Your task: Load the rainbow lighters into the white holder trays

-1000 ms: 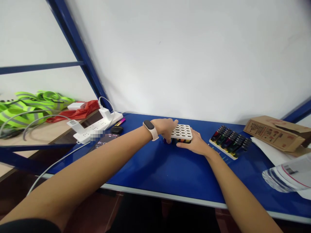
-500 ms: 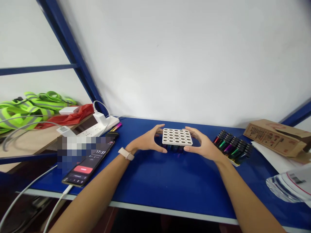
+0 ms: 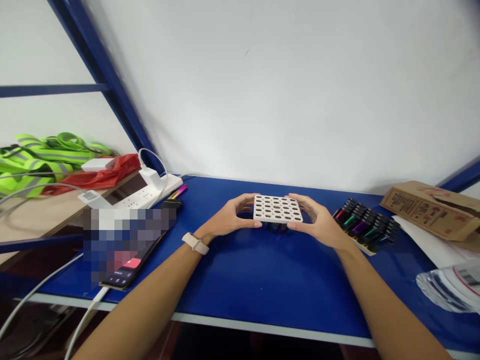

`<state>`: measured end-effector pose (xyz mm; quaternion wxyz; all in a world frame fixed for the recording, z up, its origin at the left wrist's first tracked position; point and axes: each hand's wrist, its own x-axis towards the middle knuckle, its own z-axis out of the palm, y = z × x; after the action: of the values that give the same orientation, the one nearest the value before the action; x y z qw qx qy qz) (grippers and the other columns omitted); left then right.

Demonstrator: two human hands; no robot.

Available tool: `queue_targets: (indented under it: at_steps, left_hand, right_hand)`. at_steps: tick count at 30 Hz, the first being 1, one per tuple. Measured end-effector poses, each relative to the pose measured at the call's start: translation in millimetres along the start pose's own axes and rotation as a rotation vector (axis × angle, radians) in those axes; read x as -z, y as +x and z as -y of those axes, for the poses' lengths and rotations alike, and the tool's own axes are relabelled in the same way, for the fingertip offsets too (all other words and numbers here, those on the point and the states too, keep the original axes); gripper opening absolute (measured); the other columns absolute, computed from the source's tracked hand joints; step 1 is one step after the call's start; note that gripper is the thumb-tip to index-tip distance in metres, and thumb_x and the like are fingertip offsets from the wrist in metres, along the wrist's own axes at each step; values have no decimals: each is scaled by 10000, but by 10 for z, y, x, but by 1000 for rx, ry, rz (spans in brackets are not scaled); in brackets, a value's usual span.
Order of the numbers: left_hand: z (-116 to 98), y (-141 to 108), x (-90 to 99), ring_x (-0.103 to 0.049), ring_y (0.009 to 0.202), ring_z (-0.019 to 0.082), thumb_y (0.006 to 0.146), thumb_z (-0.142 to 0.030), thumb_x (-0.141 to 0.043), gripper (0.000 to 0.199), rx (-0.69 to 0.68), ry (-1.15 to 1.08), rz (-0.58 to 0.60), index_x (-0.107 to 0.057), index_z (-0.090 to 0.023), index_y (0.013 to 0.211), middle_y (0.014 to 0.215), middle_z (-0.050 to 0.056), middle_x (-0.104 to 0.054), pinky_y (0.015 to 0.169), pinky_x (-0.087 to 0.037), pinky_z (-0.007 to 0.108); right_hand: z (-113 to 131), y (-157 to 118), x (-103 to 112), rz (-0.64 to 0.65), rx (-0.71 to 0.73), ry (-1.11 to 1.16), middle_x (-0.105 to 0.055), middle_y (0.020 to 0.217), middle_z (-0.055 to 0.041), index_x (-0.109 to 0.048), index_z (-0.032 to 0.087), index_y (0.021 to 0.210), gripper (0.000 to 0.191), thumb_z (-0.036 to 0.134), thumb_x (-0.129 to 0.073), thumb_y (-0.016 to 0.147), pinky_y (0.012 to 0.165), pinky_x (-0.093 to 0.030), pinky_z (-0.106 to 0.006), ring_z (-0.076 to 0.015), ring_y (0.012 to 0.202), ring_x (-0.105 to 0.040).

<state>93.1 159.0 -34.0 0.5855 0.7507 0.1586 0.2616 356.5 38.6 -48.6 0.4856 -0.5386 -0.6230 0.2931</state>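
A white perforated rack (image 3: 277,208) with rows of oval holes sits on the blue table top (image 3: 262,285), with dark items showing beneath it. My left hand (image 3: 234,216) curves around its left side, thumb at the near corner and fingers at the far corner. My right hand (image 3: 317,223) grips the opposite side in the same way. A pale wristband (image 3: 195,243) circles my left wrist. To the right of my right hand lies a white tray (image 3: 365,226) of several dark sticks with coloured bands. Their exact kind is too small to tell.
A phone (image 3: 127,255) with a blurred screen lies at the left, beside a white power strip (image 3: 142,192) and cables. Behind them are a red bag (image 3: 101,171) and reflective green vests (image 3: 45,162). A cardboard box (image 3: 431,212) and clear plastic bag (image 3: 448,289) lie at the right.
My hands have moved from the top and near side of the rack to its left and right sides. The view has turned left, bringing the phone fully into sight.
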Motion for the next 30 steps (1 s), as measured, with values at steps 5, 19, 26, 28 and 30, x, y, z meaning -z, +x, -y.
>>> queue_targets:
  at_steps: [5,19,26,28,30]
  left_hand:
    - [12,2,-4,-555,1361,265,741,-273,-856,756,10,1,-17,-511,-226,1412,1465,118,-584,1205,-396,501]
    - [-11,15,-16,-546,1374,248,750,-253,-842,761,17,-56,-1,-487,-219,1423,1476,113,-577,1209,-404,467]
    - [-24,19,-22,-555,1366,255,761,-240,-838,748,2,-74,1,-494,-220,1424,1480,124,-570,1200,-415,482]
    - [-27,20,-24,-552,1367,254,759,-240,-839,754,5,-75,-1,-492,-221,1428,1479,122,-571,1202,-413,478]
    - [-29,21,-24,-553,1366,255,758,-240,-840,757,6,-78,-1,-492,-220,1429,1476,123,-574,1198,-416,476]
  right_hand:
    - [26,-2,-7,-8,16,17,-576,1480,-62,-548,311,1429,745,422,-862,763,1162,-456,-520,-319,1353,-553]
    - [55,-5,-6,-16,20,39,-572,1485,-61,-556,306,1419,726,423,-857,769,1164,-457,-514,-322,1371,-537]
    - [112,0,-6,-16,42,45,-578,1476,-66,-565,295,1408,695,414,-847,784,1173,-444,-534,-325,1352,-554]
    - [124,-1,-6,-18,40,51,-579,1476,-70,-568,291,1403,693,414,-849,781,1170,-446,-542,-329,1350,-555]
    - [129,-5,-5,-20,32,56,-581,1473,-72,-569,291,1402,697,409,-852,776,1160,-459,-542,-333,1345,-558]
